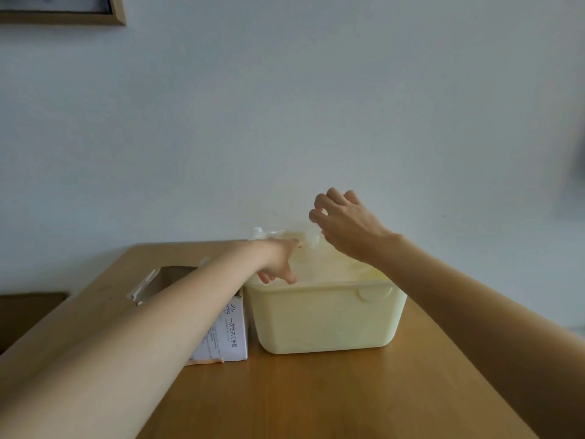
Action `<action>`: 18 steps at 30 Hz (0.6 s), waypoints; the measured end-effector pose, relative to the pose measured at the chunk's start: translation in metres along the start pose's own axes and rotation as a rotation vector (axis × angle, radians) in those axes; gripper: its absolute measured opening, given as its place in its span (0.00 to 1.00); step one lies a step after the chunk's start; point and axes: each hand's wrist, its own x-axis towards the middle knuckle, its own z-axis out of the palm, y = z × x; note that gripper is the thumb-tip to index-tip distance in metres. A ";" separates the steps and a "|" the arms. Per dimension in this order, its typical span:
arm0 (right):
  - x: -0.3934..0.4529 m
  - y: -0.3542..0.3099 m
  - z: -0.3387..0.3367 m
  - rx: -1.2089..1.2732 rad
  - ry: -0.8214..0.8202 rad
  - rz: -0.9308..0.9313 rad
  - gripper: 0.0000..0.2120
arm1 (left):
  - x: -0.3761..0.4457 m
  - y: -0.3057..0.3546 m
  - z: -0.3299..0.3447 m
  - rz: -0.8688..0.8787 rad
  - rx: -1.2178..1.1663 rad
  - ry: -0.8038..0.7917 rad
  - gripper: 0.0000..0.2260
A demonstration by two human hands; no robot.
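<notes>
A pale yellow plastic bin [326,318] stands on the wooden table [316,394], lined with a clear plastic bag [262,233] whose crumpled edge rises above the back rim. My left hand [278,264] reaches over the bin's left rim, its fingers spread and pointing down into the bag. My right hand [343,224] hovers above the back of the bin with its fingers curled, and its thumb side meets a raised fold of the bag. The bin's inside is mostly hidden.
An open white cardboard box of disposable gloves [228,334] sits against the bin's left side, partly under my left forearm. A plain wall stands right behind the table. A framed picture [63,11] hangs at the top left. A dark piece of furniture [28,315] is at the left.
</notes>
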 end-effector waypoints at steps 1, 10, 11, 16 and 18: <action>0.000 -0.003 -0.002 0.047 -0.026 -0.047 0.12 | 0.001 -0.001 0.001 0.001 0.010 0.003 0.34; -0.008 -0.007 0.012 0.672 -1.154 0.336 0.41 | 0.011 0.000 0.011 -0.038 0.123 -0.121 0.32; -0.009 -0.004 0.016 0.702 -1.227 0.353 0.40 | 0.014 0.000 0.011 -0.053 0.144 -0.164 0.31; -0.016 -0.001 0.026 0.544 -1.450 0.329 0.31 | 0.020 0.005 0.020 -0.077 0.268 -0.238 0.23; -0.019 -0.001 0.026 0.507 -1.411 0.278 0.27 | 0.019 0.008 0.017 -0.055 0.271 -0.268 0.22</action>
